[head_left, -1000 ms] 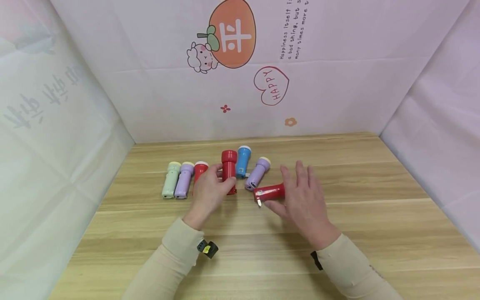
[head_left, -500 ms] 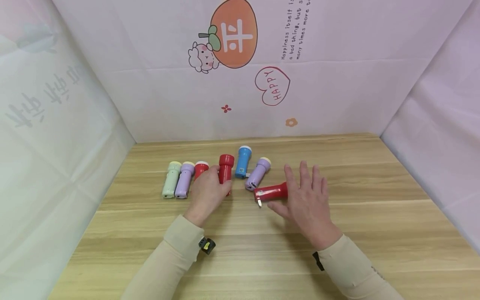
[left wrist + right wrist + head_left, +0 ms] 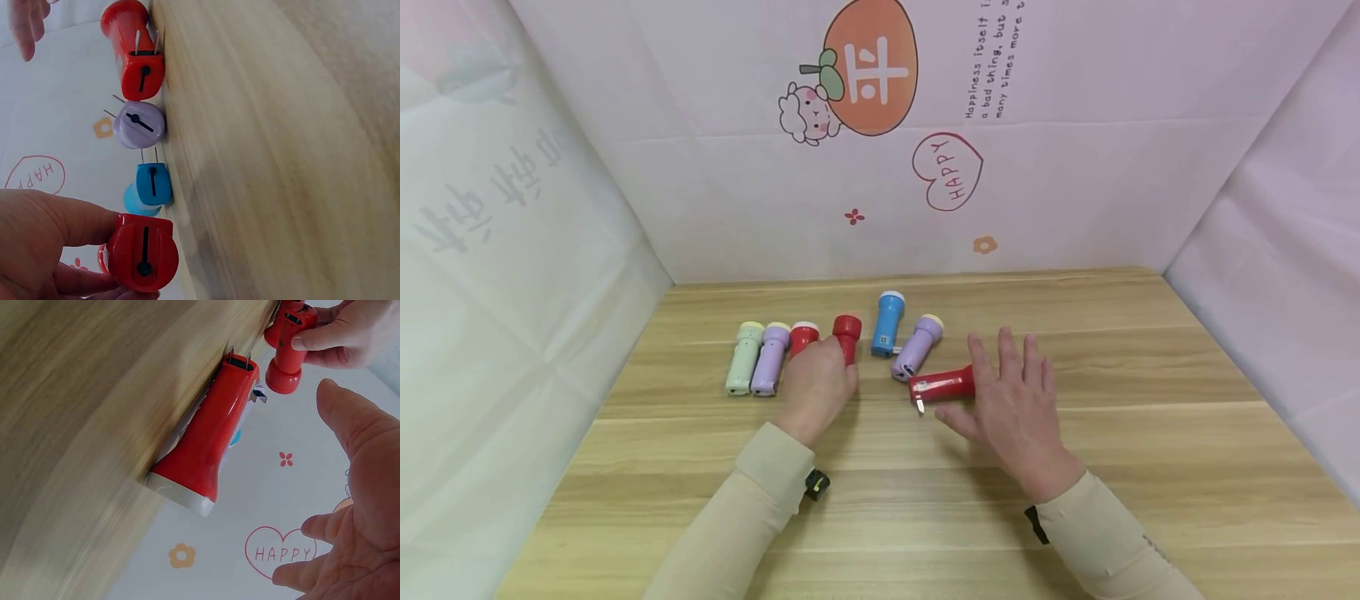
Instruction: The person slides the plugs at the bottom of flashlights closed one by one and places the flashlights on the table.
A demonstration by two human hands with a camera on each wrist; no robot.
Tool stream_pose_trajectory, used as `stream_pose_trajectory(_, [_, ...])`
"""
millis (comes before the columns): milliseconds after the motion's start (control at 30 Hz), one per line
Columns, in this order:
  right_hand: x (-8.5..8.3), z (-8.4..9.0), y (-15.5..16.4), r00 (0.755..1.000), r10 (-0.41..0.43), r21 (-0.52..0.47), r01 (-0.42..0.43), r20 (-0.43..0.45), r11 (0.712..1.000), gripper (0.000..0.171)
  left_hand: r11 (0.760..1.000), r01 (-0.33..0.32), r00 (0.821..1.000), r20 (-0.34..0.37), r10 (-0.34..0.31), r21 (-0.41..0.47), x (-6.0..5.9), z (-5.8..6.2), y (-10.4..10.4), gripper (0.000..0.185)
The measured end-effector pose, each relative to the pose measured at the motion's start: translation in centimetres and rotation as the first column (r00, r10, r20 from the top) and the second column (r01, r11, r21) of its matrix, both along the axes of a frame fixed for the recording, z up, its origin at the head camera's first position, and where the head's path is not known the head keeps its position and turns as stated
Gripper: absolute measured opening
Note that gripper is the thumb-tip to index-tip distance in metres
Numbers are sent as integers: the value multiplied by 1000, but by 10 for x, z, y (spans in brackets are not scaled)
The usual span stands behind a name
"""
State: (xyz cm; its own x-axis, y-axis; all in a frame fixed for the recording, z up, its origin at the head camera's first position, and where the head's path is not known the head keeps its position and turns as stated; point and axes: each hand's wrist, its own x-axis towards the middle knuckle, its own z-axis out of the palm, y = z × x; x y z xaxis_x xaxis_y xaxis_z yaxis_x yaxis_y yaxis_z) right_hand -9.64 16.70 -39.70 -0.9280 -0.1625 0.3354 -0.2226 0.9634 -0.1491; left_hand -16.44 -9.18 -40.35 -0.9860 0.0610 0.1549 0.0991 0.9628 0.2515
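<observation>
My left hand (image 3: 816,385) grips a red flashlight (image 3: 847,332) by its body, thumb on its side, right beside another red flashlight (image 3: 802,337). The left wrist view shows the held flashlight's (image 3: 142,253) rear end with its black switch slot. My right hand (image 3: 1011,387) is open with fingers spread, hovering over the head end of a red flashlight (image 3: 942,386) that lies on the wooden table (image 3: 925,517). In the right wrist view this flashlight (image 3: 206,444) lies with its plug prongs out, and my right hand (image 3: 362,487) is apart from it.
A green flashlight (image 3: 743,358) and a purple flashlight (image 3: 769,360) lie at the row's left end. A blue flashlight (image 3: 887,323) and a second purple flashlight (image 3: 916,347) lie between my hands. Printed backdrop walls (image 3: 880,167) enclose the table's back and sides.
My left hand has carried its red flashlight leftward and down, close to the red one in the row. My right hand has drifted slightly right over the lying red flashlight.
</observation>
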Motion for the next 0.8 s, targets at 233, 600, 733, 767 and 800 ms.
stream_pose_trajectory(233, [-1, -1, 0, 1000, 0, -3, 0, 11, 1000, 106, 998, 4, 1000, -15, -5, -57, -4, -7, 0, 15])
stream_pose_trajectory(600, [-1, -1, 0, 999, 11, -12, -11, 33, 1000, 103, 992, -18, 999, -31, 15, -128, -7, -10, 0, 17])
stream_pose_trajectory(733, [-1, -1, 0, 999, 12, -17, -11, 51, 1000, 103, 989, -29, 998, -57, 21, -147, -7, -11, 0, 14])
stream_pose_trajectory(767, [-1, -1, 0, 998, 11, -16, -10, 54, 1000, 103, 988, -32, 998, -61, 23, -154, -7, -11, 0, 14])
stream_pose_trajectory(800, [-1, -1, -1, 998, 12, -15, -11, 57, 1000, 103, 986, -34, 998, -64, 24, -161, -7, -11, 0, 13])
